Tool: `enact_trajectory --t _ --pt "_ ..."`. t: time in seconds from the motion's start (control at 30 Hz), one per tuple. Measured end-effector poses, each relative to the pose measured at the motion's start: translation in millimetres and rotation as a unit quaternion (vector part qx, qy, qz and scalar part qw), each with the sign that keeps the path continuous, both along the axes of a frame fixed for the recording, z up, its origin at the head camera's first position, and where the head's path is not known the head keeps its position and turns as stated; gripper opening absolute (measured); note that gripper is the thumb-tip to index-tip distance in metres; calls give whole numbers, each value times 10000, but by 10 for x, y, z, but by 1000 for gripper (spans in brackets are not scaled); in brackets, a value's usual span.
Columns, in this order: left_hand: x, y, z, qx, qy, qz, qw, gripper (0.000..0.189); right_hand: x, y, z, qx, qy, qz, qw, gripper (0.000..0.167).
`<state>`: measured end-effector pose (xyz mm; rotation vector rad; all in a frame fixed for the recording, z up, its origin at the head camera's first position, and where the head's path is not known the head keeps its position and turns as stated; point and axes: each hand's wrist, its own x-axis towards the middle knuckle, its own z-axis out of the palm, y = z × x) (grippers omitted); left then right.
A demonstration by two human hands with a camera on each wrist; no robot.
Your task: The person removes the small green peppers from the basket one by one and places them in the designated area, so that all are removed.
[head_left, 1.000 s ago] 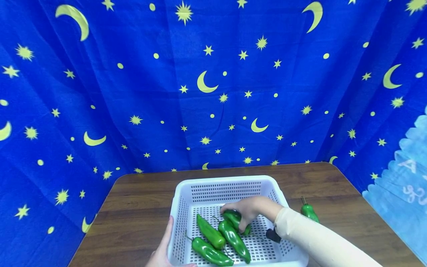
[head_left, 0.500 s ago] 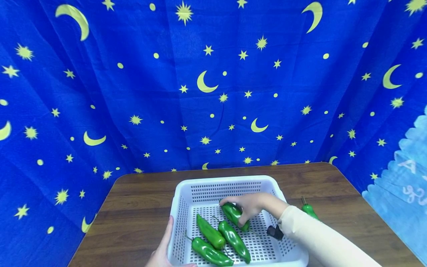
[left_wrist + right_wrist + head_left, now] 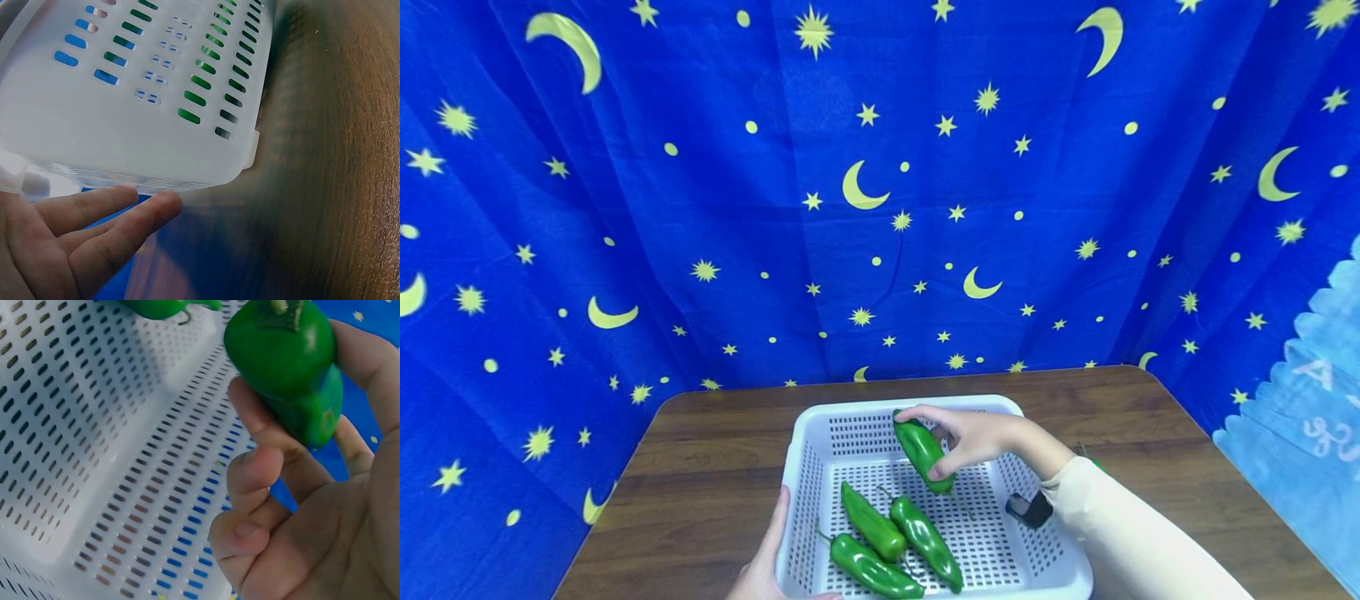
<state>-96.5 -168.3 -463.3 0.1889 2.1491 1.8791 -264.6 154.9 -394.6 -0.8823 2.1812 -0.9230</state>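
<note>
A white perforated plastic basket [image 3: 917,407] stands on the table. My right hand [image 3: 981,437] pinches a long green pepper [image 3: 919,450] between thumb and fingers, above the basket's floor near its far wall. In the right wrist view this pepper [image 3: 281,350] shows its stem end, with fingers on both sides. Three more green peppers lie in the basket: one on the left [image 3: 872,523], one in the middle [image 3: 927,542] and one in front [image 3: 874,567]. My left hand [image 3: 763,558] rests against the basket's left front corner, its fingers [image 3: 106,240] fairly straight along the outer wall.
Brown wooden table [image 3: 700,467] extends around the basket. Another green pepper lies on it to the right, nearly hidden by my right sleeve [image 3: 1127,517]. A blue curtain [image 3: 737,208] with moons and stars hangs behind. A black device [image 3: 1030,508] sits at my right wrist.
My right hand has raised the pepper from the basket's floor, up and toward the far wall. The sleeve now covers most of the pepper on the table. My left hand has stayed put.
</note>
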Motion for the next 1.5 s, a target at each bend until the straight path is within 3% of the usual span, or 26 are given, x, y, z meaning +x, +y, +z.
enact_trajectory --t 0.17,0.4,0.5,0.8,1.13,1.5 --pt "7 -16 -36 -525 270 122 9982 136 12 99 37 -565 -313 -88 9979 85" --pt "8 8 -11 -90 69 12 9999 134 19 239 129 -1074 -375 -161 9934 85" --pt "7 16 15 -165 -12 25 9999 134 34 302 181 -1257 -307 -142 9915 85" --pt "20 35 38 -75 -60 20 10000 133 141 562 279 -1232 -27 -540 9909 85" --pt "-12 47 48 79 -502 -19 9987 132 227 974 372 -1567 89 -784 9845 86" --pt "-5 33 37 7 -423 56 9991 134 312 1362 388 -1640 178 -956 9817 84"
